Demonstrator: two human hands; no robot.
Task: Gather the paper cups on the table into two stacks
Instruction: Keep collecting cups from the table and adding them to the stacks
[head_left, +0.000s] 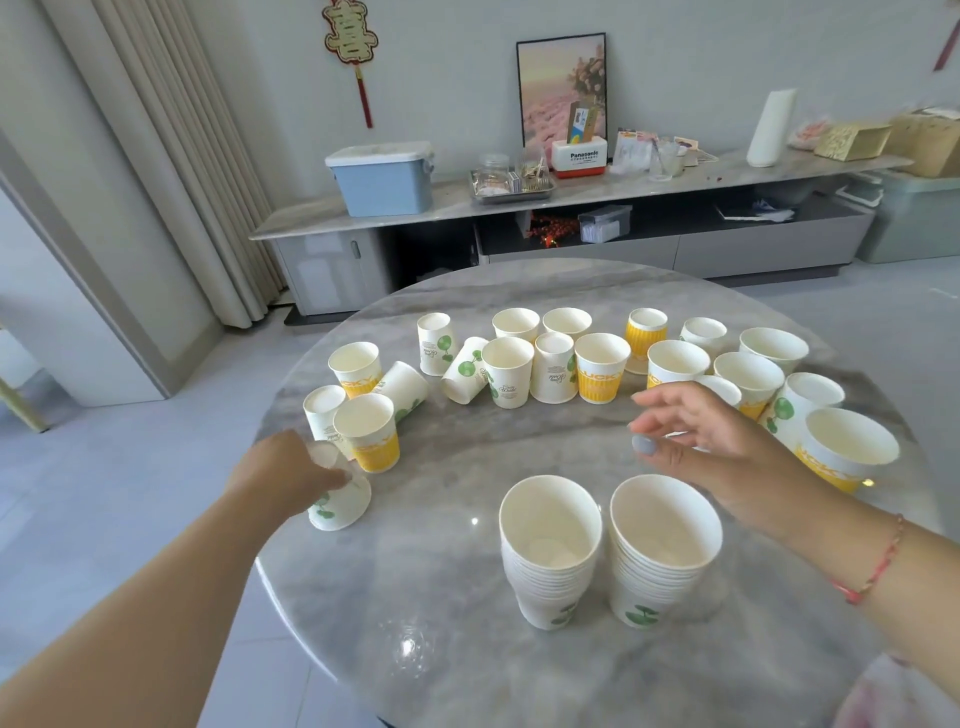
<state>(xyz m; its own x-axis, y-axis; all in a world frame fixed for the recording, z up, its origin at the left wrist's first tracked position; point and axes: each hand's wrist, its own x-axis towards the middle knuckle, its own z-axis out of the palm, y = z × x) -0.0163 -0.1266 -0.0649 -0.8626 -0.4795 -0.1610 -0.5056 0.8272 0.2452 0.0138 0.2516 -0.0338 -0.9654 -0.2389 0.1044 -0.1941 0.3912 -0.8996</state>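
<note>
Two stacks of white paper cups stand side by side near the front of the round marble table (441, 597): the left stack (549, 551) and the right stack (662, 548). Several loose cups, white with green leaves or yellow bands, spread in an arc across the table's far half, some upright, some upside down, some lying on their sides. My left hand (288, 475) grips an upside-down green-leaf cup (340, 501) at the table's left edge. My right hand (696, 441) hovers with fingers apart over the cups on the right, holding nothing.
A yellow-banded cup (370, 431) stands right beside my left hand. A large yellow cup (847, 447) sits by my right forearm. Beyond the table runs a low cabinet (571, 208) with a blue box, a tray and a picture frame.
</note>
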